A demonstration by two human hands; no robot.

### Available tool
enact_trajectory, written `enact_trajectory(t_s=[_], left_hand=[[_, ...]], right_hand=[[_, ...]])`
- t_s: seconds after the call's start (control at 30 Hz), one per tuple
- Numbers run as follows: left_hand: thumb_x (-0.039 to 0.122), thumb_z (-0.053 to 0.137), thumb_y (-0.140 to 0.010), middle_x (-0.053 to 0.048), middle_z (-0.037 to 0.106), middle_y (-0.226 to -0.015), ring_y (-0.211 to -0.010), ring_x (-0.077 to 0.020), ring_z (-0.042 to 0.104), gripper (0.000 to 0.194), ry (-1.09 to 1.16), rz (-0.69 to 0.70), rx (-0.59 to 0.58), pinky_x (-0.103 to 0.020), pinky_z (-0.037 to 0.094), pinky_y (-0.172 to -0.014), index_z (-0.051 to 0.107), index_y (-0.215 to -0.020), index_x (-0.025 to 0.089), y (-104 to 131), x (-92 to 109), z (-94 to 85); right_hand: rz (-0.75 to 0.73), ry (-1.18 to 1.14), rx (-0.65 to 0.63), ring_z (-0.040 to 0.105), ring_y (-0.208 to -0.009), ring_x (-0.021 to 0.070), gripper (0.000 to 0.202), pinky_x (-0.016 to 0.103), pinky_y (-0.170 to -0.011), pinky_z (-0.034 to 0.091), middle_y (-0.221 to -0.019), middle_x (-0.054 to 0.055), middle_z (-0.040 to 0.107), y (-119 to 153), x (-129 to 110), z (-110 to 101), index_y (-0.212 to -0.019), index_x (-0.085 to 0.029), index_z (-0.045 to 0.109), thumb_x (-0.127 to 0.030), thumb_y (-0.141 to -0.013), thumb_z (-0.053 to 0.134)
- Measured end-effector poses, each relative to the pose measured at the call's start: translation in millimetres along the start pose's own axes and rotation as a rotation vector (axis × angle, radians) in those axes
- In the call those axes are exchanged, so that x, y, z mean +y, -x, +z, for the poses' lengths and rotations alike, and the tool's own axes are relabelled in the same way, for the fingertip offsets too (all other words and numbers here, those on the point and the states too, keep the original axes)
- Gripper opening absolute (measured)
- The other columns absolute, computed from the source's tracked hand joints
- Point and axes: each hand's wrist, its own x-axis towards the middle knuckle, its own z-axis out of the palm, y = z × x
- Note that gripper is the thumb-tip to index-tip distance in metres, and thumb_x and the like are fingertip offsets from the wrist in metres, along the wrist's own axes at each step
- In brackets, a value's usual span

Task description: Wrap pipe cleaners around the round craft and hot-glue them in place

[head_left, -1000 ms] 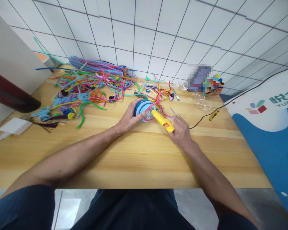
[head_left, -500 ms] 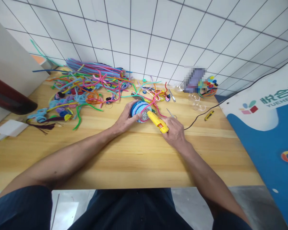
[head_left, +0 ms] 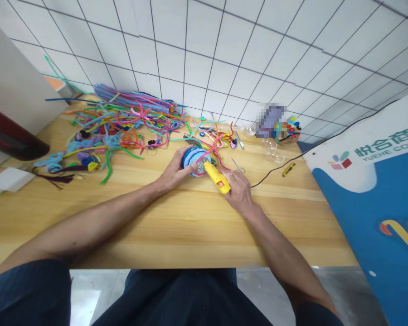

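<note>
My left hand [head_left: 174,170] is closed around the side of a small round object wrapped in blue pipe cleaners [head_left: 191,156], its clear-looking end tilted toward my right. A pink pipe cleaner [head_left: 218,141] runs from that end toward the back of the table. In my right hand [head_left: 238,188] is a yellow hot glue gun [head_left: 217,177], its tip at the round end of the wrapped object. Whether the tip touches is too small to tell. Just behind my right hand lies a pair of scissors [head_left: 238,165].
A tangle of coloured pipe cleaners [head_left: 115,131] spreads at the left, with a bundle of straight ones [head_left: 132,99] by the tiled wall. Clear plastic balls [head_left: 274,155] and a yellow utility knife [head_left: 289,170] lie right. A black cord [head_left: 275,170] crosses there.
The view has shifted slightly. My left hand still holds the wrapped object, and the glue gun's tip stays at its end with little visible movement.
</note>
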Motion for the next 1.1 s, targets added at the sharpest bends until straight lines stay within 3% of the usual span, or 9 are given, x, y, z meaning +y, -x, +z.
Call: enact_trajectory(t_s=[0.6, 0.77, 1.1], left_hand=[[0.077, 0.071, -0.104, -0.018, 0.058, -0.171, -0.161, -0.0389, 0.057, 0.084, -0.028, 0.037, -0.017, -0.062, 0.046, -0.14, 0.048, -0.168, 0.027, 0, 0, 0.8], [0.077, 0.068, -0.106, -0.018, 0.056, -0.171, -0.162, -0.0381, 0.057, 0.084, -0.033, 0.026, -0.043, -0.06, 0.045, -0.14, 0.047, -0.169, 0.026, 0, 2, -0.3], [0.073, 0.074, -0.103, -0.017, 0.061, -0.169, -0.16, -0.0382, 0.059, 0.081, -0.026, 0.043, 0.012, -0.06, 0.048, -0.139, 0.052, -0.165, 0.026, -2, -2, 5.9]], right_hand=[[-0.05, -0.002, 0.077, 0.077, -0.093, 0.0277, 0.03, 0.041, -0.085, 0.059, -0.101, 0.011, 0.084, 0, 3, 1, -0.134, -0.021, 0.077, -0.031, -0.118, 0.054], [-0.041, -0.018, 0.035, 0.079, -0.094, 0.0277, 0.031, 0.042, -0.086, 0.06, -0.099, 0.011, 0.084, 1, 4, 3, -0.13, -0.02, 0.079, -0.034, -0.119, 0.053], [0.029, -0.004, -0.034, 0.079, -0.094, 0.0296, 0.031, 0.044, -0.087, 0.062, -0.101, 0.013, 0.085, 2, 8, -4, -0.132, -0.021, 0.08, -0.033, -0.115, 0.057]])
